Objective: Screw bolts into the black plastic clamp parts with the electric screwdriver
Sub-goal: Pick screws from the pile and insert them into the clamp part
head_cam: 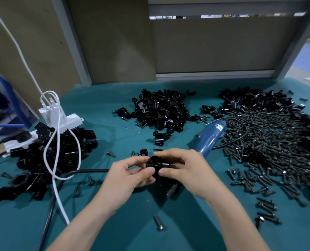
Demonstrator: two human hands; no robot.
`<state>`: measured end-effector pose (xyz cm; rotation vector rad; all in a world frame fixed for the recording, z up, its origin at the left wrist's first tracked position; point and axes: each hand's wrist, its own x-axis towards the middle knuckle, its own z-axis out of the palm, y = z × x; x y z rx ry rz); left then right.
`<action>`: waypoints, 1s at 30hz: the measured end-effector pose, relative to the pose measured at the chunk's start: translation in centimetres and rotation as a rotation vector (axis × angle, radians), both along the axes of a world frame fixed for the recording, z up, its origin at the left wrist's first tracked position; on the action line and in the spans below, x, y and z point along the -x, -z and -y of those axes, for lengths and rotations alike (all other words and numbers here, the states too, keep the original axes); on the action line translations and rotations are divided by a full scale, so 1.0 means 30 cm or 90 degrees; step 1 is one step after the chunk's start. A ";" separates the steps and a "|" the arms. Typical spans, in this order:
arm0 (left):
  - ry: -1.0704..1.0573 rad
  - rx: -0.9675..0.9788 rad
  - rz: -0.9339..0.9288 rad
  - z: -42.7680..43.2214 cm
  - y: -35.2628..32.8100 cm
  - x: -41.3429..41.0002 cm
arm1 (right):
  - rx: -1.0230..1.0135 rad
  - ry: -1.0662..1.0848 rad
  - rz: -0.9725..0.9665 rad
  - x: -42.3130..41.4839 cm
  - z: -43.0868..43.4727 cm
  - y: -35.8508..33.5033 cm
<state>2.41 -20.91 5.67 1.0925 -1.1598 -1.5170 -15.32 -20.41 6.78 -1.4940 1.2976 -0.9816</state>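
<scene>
A black plastic clamp part [156, 165] is held above the green table, low in the middle of the view. My left hand [127, 175] pinches its left side with thumb and fingers. My right hand [184, 169] grips its right side, thumb on the front. The blue electric screwdriver [211, 137] lies on the table just behind my right hand, with no hand on it. A large heap of black bolts [270, 142] spreads to the right. One loose bolt [158, 222] lies between my forearms.
A pile of small clamp parts [161, 109] sits behind the hands. Larger black assembled parts [54, 153] lie at the left under a white cable [58, 124] and a white power strip [63, 120]. A black cord [89, 171] runs across the green mat [114, 134].
</scene>
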 end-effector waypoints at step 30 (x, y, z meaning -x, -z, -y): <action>0.015 0.198 0.030 0.007 0.065 0.016 | 0.034 0.142 -0.080 0.181 -0.083 -0.105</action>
